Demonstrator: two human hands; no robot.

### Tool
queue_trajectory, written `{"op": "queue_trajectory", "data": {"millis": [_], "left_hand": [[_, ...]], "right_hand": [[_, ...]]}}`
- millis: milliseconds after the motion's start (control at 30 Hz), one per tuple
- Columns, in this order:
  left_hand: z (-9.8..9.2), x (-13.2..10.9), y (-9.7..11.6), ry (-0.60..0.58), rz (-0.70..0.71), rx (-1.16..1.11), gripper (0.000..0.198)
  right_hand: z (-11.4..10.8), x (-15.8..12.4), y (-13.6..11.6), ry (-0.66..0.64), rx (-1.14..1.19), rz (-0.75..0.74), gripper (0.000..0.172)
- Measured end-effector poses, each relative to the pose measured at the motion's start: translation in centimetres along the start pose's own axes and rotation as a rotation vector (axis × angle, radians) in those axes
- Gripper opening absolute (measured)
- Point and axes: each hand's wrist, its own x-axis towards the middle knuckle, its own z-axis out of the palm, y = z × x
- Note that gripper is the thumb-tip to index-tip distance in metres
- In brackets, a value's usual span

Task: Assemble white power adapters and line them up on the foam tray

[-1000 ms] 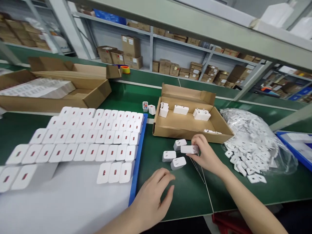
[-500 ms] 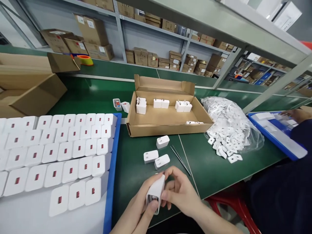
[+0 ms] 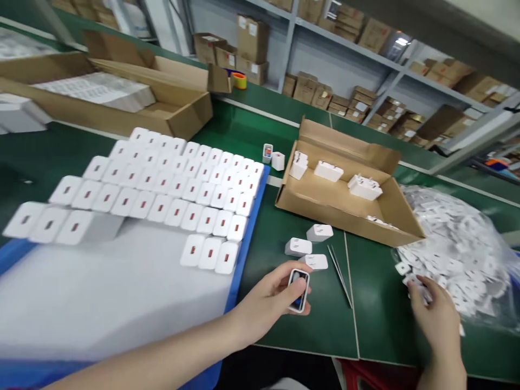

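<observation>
One long green worktop (image 3: 377,303) carries everything in sight, with shelves of cartons behind it. Largest on it is a blue-rimmed tray (image 3: 247,241) at the left, its white sheet bearing close rows of white plugs (image 3: 174,189), each with a red port facing up; the near part of the sheet is bare. Behind the tray stands a big open carton (image 3: 179,116) with a white stack inside. To the right of the tray lies a shallow cardboard box (image 3: 349,146), flap up, with a few white plugs scattered on its floor. Further right, a clear plastic bag (image 3: 467,238) bulges with small white pieces (image 3: 404,268), some spilled from its mouth onto the green surface. The right hand (image 3: 434,319) lies at that spill, fingers bent down among the loose pieces; blur hides whether it pinches one, so I cannot tell. The left hand (image 3: 270,298) reaches in from the lower left, just in front of the tray's corner, its fingers curled around a charger (image 3: 299,287) with the thumb across it, holding it upright above the worktop so that its end face points at the camera. Just beyond it three loose plugs (image 3: 298,246) sit close together on the green surface, in front of the shallow box. Beside them, to the right, thin tweezers (image 3: 340,273) lie flat, well apart from the right hand.
</observation>
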Motion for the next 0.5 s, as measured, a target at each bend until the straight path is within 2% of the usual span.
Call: {"op": "queue_trajectory", "data": {"millis": [133,300,500], "left_hand": [[-0.2,-0.3,0.2,-0.049,0.000,-0.088,0.058],[0.0,-0.6,0.3,-0.019,0.099,0.038,0.056],[0.4,-0.9,0.9,-0.011,0.139,0.138,0.057]], "right_hand": [[1.6,-1.1,0.7,0.029,-0.027,0.016,0.050],[2.3,-1.2,1.3,0.041,-0.040,0.025,0.049],[2.4,-1.2,1.3,0.039,-0.061,0.001,0.051]]}}
